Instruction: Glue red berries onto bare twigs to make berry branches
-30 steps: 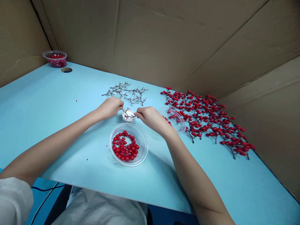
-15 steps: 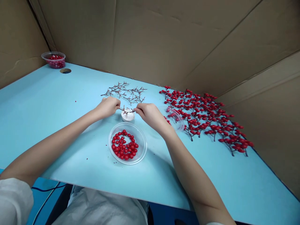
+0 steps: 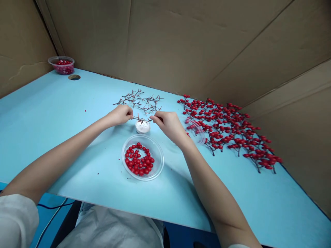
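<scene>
A bare brown artificial twig (image 3: 142,120) is stretched between my two hands. My left hand (image 3: 121,114) pinches its left end, and my right hand (image 3: 165,123) pinches the end on the right. Just under the twig stands a small white tub (image 3: 143,127) filled with something white. Nearer to me, a clear round plastic bowl (image 3: 159,165) holds loose red berries (image 3: 138,160). Beyond my hands several more bare twigs (image 3: 141,100) lie on the table.
Many berry-covered branches (image 3: 222,124) spread over the right side of the light-blue table (image 3: 88,151). A second clear container (image 3: 198,132) sits partly behind my right hand. At the far left corner a tub of red berries (image 3: 63,67) stands near a round hole (image 3: 74,77). Cardboard walls (image 3: 165,44) enclose the back.
My hands have lifted slightly with the twig, which sits a little higher over the white tub. My right fingers are somewhat more extended. The whole view has shifted slightly.
</scene>
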`<state>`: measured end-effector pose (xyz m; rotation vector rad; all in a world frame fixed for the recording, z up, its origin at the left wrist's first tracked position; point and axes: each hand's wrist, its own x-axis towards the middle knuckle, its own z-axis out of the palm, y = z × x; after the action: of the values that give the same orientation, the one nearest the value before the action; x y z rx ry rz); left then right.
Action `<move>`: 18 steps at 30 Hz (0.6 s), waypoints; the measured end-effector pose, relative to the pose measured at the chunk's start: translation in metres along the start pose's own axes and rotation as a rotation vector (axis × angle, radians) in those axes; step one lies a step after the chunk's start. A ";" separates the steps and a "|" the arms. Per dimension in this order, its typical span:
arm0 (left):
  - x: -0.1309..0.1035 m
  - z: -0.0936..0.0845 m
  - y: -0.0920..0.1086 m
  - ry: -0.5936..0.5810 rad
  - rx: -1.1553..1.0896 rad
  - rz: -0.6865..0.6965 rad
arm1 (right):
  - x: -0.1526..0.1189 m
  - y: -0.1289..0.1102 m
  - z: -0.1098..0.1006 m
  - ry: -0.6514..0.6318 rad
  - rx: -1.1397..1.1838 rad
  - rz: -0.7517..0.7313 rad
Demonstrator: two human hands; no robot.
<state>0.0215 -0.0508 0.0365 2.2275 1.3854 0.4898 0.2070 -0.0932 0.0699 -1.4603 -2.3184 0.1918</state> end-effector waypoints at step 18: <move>-0.002 0.001 0.009 0.058 -0.195 -0.072 | 0.001 0.000 -0.013 0.137 0.048 0.046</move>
<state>0.0284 -0.0562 0.0406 2.0152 1.3784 0.6408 0.2111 -0.0932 0.0818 -1.4571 -2.1592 0.1544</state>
